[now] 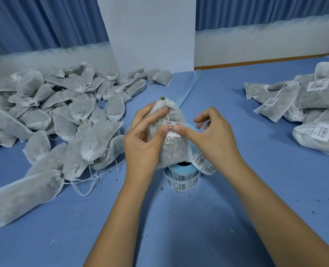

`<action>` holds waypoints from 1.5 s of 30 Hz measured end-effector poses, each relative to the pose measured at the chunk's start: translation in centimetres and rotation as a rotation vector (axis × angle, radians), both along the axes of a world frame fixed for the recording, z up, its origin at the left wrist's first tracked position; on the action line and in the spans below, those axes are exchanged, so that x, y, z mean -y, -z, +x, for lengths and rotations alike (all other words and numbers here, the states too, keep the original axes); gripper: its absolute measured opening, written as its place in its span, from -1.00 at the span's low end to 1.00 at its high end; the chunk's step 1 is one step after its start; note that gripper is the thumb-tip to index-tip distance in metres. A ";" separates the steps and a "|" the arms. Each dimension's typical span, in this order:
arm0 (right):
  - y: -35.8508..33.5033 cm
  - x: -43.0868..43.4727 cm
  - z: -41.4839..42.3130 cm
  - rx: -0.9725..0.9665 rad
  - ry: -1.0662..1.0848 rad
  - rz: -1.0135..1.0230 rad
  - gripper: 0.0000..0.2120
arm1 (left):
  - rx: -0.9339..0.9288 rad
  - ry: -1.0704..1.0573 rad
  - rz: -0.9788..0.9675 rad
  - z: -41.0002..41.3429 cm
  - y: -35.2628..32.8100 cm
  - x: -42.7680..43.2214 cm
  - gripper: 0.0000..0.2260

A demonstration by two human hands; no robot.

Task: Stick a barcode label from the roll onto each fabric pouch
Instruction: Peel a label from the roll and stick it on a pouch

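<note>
Pouches [54, 116] with no label lie in a large heap on the left of the blue surface [179, 237]; there are several dozen, and I see no label on any of them. On the right there is a much smaller pile of labelled pouches [312, 95], and three or four barcodes show on it. From this I judge that the work is at an early stage and the greater part is left.

One pouch [171, 153] is held upright in the middle, above the roll [182, 178], which stands on the surface just below it. The left hand [142, 145] grips this pouch from the left side with the fingers curled round its upper part, and its thumb lies on the label [171, 130]. The right hand [213, 137] holds nothing. Its thumb presses the right end of the label, and its other fingers are loosely bent above, not touching the pouch.

The label sits flat on the front of the pouch, over the drawstring. For this pouch the sticking seems almost done: it needs only a last rub and then a place on the right pile. The roll has many labels left on it.
</note>
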State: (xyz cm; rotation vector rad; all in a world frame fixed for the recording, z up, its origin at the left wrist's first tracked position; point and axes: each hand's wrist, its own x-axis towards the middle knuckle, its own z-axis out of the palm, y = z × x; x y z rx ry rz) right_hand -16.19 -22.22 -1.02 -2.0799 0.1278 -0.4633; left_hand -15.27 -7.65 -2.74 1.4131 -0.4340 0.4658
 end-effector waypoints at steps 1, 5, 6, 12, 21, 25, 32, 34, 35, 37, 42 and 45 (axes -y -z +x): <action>-0.1 0.0 0.0 0.015 -0.109 0.161 -0.62 | 0.005 0.010 0.000 0.0 0.0 0.0 -0.67; 0.0 -0.3 -0.2 0.153 -0.277 0.361 -0.83 | 0.004 0.001 0.030 0.0 0.1 0.4 -0.68; 0.1 -0.3 -0.2 0.175 -0.277 0.341 -0.84 | -0.006 -0.011 0.036 0.0 0.1 0.4 -0.69; 0.6 -0.7 0.1 0.115 -0.343 0.306 -0.89 | -0.013 -0.088 0.007 0.4 0.2 0.1 -0.72; -1.4 0.1 0.0 0.281 -0.230 0.387 -0.82 | -0.040 -0.132 -0.070 0.5 -3.4 2.9 -0.79; -3.2 2.9 -0.4 0.349 -0.101 0.420 -0.82 | -0.430 -0.003 -0.076 0.5 -4.9 6.1 -0.72; -1.5 10.8 -4.0 0.216 0.038 0.511 -0.78 | -0.375 -0.055 0.090 -1.1 -4.7 15.4 -0.77; -0.5 13.3 -5.6 0.089 0.000 0.497 -0.83 | -0.413 -0.036 0.115 -1.7 -3.6 18.2 -0.80; -0.1 14.6 -6.5 0.037 -0.033 0.490 -0.88 | -0.426 -0.027 0.133 -1.9 -3.0 19.4 -0.80; 0.5 16.9 -8.2 -0.019 -0.062 0.514 -0.95 | -0.435 0.002 0.199 -2.5 -2.0 21.6 -0.74; 0.2 21.8 -9.8 -0.002 0.141 0.574 -0.90 | -0.583 0.248 0.403 -3.9 -2.1 27.2 -0.50; -3.3 25.5 -7.2 0.190 0.270 0.778 -0.86 | -0.746 0.765 -0.298 -4.2 -5.5 30.4 -0.50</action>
